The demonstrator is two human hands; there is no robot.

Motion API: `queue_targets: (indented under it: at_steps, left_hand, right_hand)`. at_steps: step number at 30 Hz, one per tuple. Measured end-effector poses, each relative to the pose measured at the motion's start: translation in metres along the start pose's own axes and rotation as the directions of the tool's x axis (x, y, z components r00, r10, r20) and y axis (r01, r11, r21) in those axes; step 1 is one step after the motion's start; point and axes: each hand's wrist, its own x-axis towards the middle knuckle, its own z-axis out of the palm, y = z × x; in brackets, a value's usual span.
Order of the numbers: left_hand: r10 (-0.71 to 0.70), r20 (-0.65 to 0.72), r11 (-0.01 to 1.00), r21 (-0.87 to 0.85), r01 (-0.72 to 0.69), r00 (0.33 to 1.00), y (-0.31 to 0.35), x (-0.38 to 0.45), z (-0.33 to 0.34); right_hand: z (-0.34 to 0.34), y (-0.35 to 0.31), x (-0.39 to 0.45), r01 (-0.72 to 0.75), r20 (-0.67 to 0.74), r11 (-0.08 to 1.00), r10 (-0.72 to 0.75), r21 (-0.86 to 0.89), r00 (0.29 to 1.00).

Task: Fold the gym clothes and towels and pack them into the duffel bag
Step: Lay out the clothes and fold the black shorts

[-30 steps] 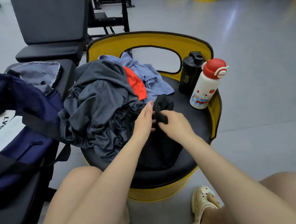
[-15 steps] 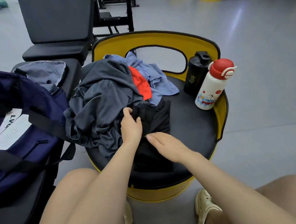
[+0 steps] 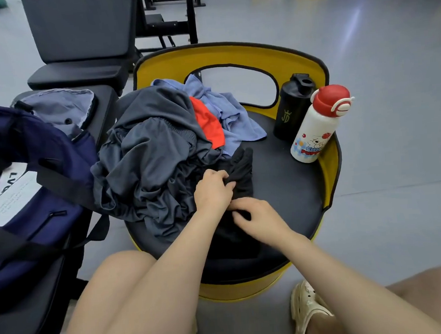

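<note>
Gripping a black garment (image 3: 241, 169) on the yellow stool (image 3: 329, 175), left hand (image 3: 212, 191) bunched its fabric, right hand (image 3: 254, 216) pinched its lower edge, navy bag (image 3: 32, 180) sat left.

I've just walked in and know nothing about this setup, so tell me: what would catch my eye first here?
Probably the yellow barrel-shaped seat in the middle, heaped with crumpled clothes: a big grey garment with a flash of red fabric behind it. At its front, the left hand and right hand both grip a black garment. A white bottle with a red cap stands at the seat's right edge, and a navy duffel bag sits to the left.
</note>
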Motion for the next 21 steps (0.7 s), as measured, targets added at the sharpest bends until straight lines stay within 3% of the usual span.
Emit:
queue_targets:
  at_steps: [3, 6, 9, 13, 15, 17, 19, 21]
  left_hand:
    - [-0.007, 0.006, 0.993, -0.12, 0.008, 1.0, 0.004, -0.002, 0.0]
    - [-0.008, 0.071, 0.936, -0.351, 0.033, 0.997, 0.005, -0.006, 0.001]
    - [-0.013, 0.18, 0.826, -0.552, 0.112, 0.984, 0.005, -0.008, 0.007]
    - [-0.046, 0.364, 0.596, -0.738, 0.318, 0.93, 0.002, -0.009, 0.013]
    - [-0.127, 0.434, 0.483, -0.758, 0.438, 0.892, -0.001, -0.007, 0.014]
    - [-0.227, 0.443, 0.394, -0.773, 0.498, 0.867, -0.005, -0.006, 0.014]
    - [-0.284, 0.333, 0.438, -0.789, 0.43, 0.899, -0.011, -0.005, 0.013]
    - [-0.312, 0.15, 0.56, -0.769, 0.309, 0.938, -0.017, -0.006, 0.01]
  right_hand:
    - [-0.006, 0.007, 0.004, -0.141, -0.288, 0.989, 0.149, 0.05, 0.946]
    - [-0.013, 0.01, 0.008, -0.183, -0.373, 0.976, 0.215, 0.12, 0.903]
    - [-0.013, 0.008, 0.012, -0.231, -0.336, 0.96, 0.272, 0.159, 0.902]
    - [-0.01, 0.006, 0.015, -0.222, -0.321, 0.961, 0.264, 0.163, 0.91]
    - [-0.007, 0.006, 0.017, -0.191, -0.287, 0.978, 0.207, 0.083, 0.935]
    - [-0.002, 0.007, 0.016, -0.148, -0.211, 0.983, 0.123, -0.108, 0.97]
    - [0.007, 0.009, 0.015, -0.086, -0.11, 0.943, 0.053, -0.322, 0.993]
    - [0.015, 0.01, 0.013, -0.048, -0.042, 0.901, 0.033, -0.431, 0.999]
